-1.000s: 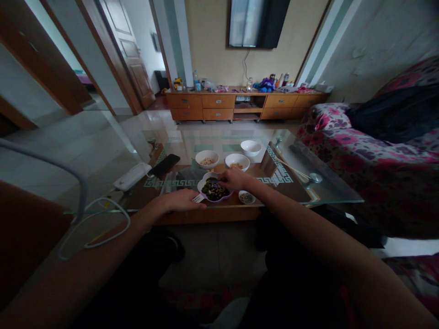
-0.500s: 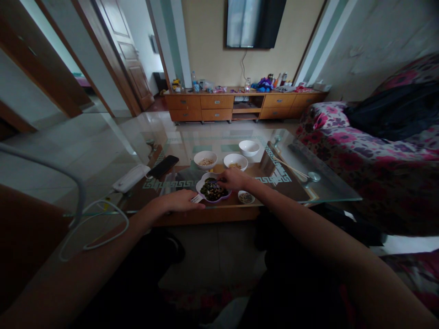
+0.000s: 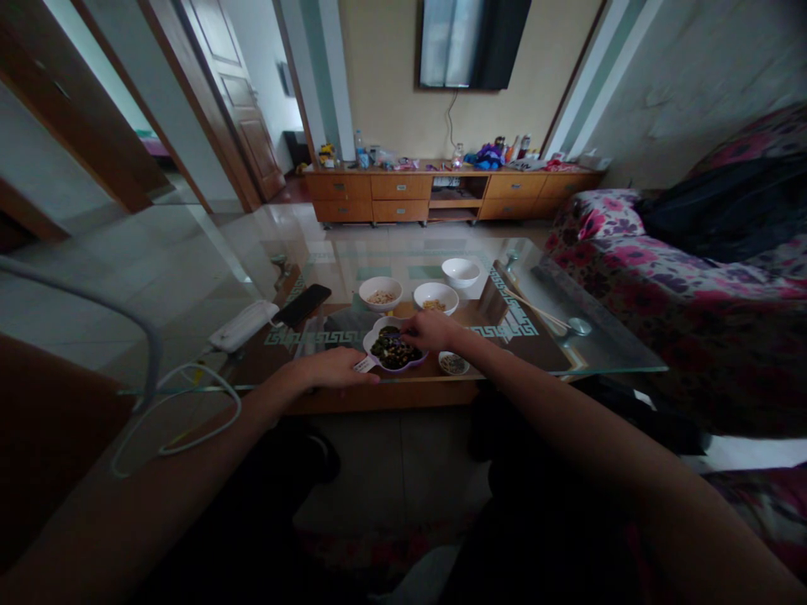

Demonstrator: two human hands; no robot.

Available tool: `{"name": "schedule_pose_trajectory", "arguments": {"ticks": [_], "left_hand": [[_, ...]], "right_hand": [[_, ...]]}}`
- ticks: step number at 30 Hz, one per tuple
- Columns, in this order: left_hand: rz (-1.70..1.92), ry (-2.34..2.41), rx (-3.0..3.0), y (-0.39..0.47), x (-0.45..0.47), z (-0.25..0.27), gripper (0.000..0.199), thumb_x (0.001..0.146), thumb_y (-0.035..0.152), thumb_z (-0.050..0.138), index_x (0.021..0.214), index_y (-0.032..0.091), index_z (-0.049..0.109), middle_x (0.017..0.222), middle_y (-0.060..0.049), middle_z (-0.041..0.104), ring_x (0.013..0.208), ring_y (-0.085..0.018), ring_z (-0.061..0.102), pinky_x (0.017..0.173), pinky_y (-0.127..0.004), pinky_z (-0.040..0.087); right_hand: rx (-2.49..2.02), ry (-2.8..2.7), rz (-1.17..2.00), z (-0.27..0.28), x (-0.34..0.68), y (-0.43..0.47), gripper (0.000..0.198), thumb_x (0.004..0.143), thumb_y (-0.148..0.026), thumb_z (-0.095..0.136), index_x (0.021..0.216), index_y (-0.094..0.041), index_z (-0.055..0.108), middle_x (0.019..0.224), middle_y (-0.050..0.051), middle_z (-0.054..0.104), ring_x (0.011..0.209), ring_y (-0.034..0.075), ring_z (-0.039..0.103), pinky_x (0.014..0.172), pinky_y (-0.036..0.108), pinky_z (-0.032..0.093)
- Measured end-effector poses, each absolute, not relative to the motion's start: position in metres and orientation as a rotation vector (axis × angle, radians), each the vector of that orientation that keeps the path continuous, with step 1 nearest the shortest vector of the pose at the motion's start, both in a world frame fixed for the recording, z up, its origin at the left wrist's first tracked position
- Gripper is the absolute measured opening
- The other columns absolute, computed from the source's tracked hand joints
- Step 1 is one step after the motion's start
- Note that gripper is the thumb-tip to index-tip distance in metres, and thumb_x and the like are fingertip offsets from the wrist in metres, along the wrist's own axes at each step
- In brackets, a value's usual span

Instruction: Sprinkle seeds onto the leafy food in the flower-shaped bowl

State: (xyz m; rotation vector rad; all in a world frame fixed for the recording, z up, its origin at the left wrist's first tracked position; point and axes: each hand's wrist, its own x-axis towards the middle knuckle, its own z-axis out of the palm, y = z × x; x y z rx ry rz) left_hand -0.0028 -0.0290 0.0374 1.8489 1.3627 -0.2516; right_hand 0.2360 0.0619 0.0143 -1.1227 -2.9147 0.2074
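A flower-shaped bowl (image 3: 369,340) with a purple rim and a short handle holds a mix of dark and pale bits. My left hand (image 3: 337,367) is closed at its handle, on the bowl's left side. Over the bowl's right part, my right hand (image 3: 429,329) has its fingertips pinched together down at the mix; what they hold, if anything, is too small to make out. Just right of the bowl sits a small dish (image 3: 453,364) of speckled seeds. Behind are a white bowl (image 3: 381,293) of pale pieces and another white bowl (image 3: 436,298) with yellowish pieces.
A third white bowl (image 3: 460,271) stands farther back on the glass table (image 3: 618,357). Chopsticks (image 3: 539,309) lie at the right. To the left are a black phone (image 3: 304,305), a white power strip (image 3: 243,326) and a looping white cable (image 3: 236,412).
My right hand stays at the bowl with its fingers in the mix, and my left hand keeps the handle. The whole view has shifted slightly.
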Motion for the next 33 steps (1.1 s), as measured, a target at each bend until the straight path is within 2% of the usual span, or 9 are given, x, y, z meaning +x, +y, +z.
{"name": "schedule_pose_trajectory", "arguments": {"ticks": [6, 13, 19, 24, 29, 33], "left_hand": [[-0.211, 1.316, 1.817, -0.029, -0.005, 0.033, 0.061, 0.082, 0.069, 0.057, 0.111, 0.015, 0.059, 0.109, -0.014, 0.069, 0.076, -0.024, 0.07, 0.063, -0.032, 0.056], [-0.221, 1.336, 1.839, -0.028, -0.006, 0.03, 0.056, 0.086, 0.067, 0.058, 0.111, 0.016, 0.06, 0.102, -0.011, 0.069, 0.077, -0.024, 0.069, 0.061, -0.03, 0.053], [-0.249, 1.322, 1.885, -0.025, -0.008, 0.027, 0.061, 0.086, 0.07, 0.055, 0.114, 0.015, 0.059, 0.11, -0.013, 0.07, 0.077, -0.023, 0.07, 0.067, -0.031, 0.054], [-0.288, 1.349, 1.9, -0.024, -0.008, 0.028, 0.061, 0.087, 0.071, 0.053, 0.112, 0.015, 0.059, 0.107, -0.013, 0.07, 0.072, -0.023, 0.069, 0.064, -0.031, 0.052], [-0.261, 1.323, 1.889, -0.024, -0.006, 0.028, 0.059, 0.086, 0.068, 0.054, 0.11, 0.015, 0.059, 0.105, -0.013, 0.07, 0.075, -0.023, 0.07, 0.065, -0.03, 0.053], [-0.245, 1.337, 1.862, -0.024, -0.006, 0.027, 0.061, 0.084, 0.068, 0.055, 0.112, 0.015, 0.058, 0.112, -0.014, 0.069, 0.073, -0.022, 0.069, 0.062, -0.03, 0.053]], "right_hand": [[-1.142, -2.91, 0.233, 0.015, 0.235, 0.062, 0.029, 0.099, -0.034, 0.058, 0.101, -0.018, 0.082, 0.082, 0.009, 0.077, 0.066, 0.017, 0.063, 0.059, 0.029, 0.033], [-1.085, -2.904, 0.215, 0.009, 0.236, 0.064, 0.028, 0.099, -0.033, 0.057, 0.1, -0.02, 0.082, 0.084, 0.009, 0.078, 0.065, 0.016, 0.061, 0.061, 0.03, 0.033], [-1.103, -2.912, 0.167, 0.008, 0.235, 0.063, 0.028, 0.098, -0.034, 0.058, 0.103, -0.02, 0.082, 0.086, 0.009, 0.079, 0.068, 0.017, 0.063, 0.064, 0.031, 0.034], [-1.089, -2.914, 0.192, 0.006, 0.235, 0.065, 0.029, 0.098, -0.035, 0.058, 0.103, -0.02, 0.082, 0.088, 0.009, 0.079, 0.069, 0.018, 0.063, 0.066, 0.031, 0.035], [-1.077, -2.932, 0.159, 0.006, 0.235, 0.066, 0.03, 0.099, -0.036, 0.057, 0.104, -0.02, 0.082, 0.086, 0.008, 0.078, 0.067, 0.016, 0.062, 0.063, 0.031, 0.031], [-1.069, -2.919, 0.169, 0.007, 0.235, 0.065, 0.027, 0.097, -0.034, 0.059, 0.103, -0.021, 0.082, 0.087, 0.008, 0.079, 0.066, 0.017, 0.061, 0.062, 0.031, 0.032]]}}
